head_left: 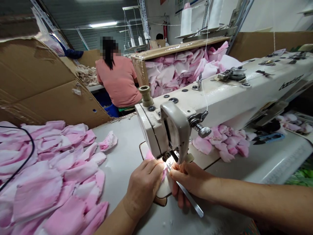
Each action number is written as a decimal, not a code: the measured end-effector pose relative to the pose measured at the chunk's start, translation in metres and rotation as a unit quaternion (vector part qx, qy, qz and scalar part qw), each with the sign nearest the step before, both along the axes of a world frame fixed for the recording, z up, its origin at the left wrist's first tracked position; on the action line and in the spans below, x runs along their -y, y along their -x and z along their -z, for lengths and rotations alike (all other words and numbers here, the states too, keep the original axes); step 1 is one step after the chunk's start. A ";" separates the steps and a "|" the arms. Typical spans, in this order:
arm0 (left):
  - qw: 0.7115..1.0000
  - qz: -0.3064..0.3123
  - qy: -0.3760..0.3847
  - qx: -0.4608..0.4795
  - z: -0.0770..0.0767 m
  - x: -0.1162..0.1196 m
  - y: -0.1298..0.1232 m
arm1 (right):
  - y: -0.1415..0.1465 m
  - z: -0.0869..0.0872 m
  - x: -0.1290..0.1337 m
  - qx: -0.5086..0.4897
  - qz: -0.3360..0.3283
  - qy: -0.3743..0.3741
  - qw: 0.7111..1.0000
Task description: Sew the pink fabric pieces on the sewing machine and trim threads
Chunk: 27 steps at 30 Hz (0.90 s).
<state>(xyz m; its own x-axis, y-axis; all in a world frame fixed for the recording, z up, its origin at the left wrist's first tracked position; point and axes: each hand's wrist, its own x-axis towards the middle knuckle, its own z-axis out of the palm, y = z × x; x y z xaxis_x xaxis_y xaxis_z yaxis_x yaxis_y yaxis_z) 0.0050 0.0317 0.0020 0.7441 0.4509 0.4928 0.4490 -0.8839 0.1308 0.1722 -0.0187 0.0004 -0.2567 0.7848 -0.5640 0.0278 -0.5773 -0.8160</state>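
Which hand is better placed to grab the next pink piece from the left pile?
Probably the left hand: nearer the pink fabric pile, holding no tool; the right hand grips a slim metal tool.

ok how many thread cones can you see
4. One white thread cone and a second stand on the stand above the sewing machine; two more stand far back by the wall. Others may be hidden.
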 end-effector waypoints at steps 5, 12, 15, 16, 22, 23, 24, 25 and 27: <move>1.000 -0.010 -0.014 -0.012 0.001 0.002 0.000 | -0.003 -0.002 0.006 -0.018 0.008 0.024 1.000; 1.000 -0.014 -0.015 -0.003 -0.001 0.001 -0.001 | -0.001 0.007 0.010 -0.036 0.026 -0.012 0.999; 1.000 -0.011 -0.011 0.009 -0.002 0.002 -0.002 | -0.001 0.010 0.009 -0.047 0.021 -0.025 0.998; 1.000 -0.012 -0.011 0.012 -0.003 0.002 -0.002 | 0.000 0.010 0.009 -0.045 0.017 -0.029 0.998; 1.000 -0.011 -0.016 -0.004 -0.002 0.002 -0.001 | -0.002 -0.001 0.003 0.015 -0.004 -0.027 1.000; 1.000 -0.012 -0.016 -0.008 -0.002 0.002 -0.001 | -0.002 -0.003 0.002 0.019 -0.003 -0.025 1.000; 1.000 -0.013 -0.016 -0.011 -0.001 0.002 -0.001 | -0.002 -0.005 0.001 0.020 0.000 -0.024 1.000; 1.000 -0.013 -0.014 -0.015 -0.001 0.002 -0.001 | -0.002 -0.006 0.001 0.021 0.002 -0.024 1.000; 1.000 -0.011 -0.011 -0.019 0.000 0.002 0.000 | -0.002 -0.008 0.000 0.018 0.005 -0.025 0.999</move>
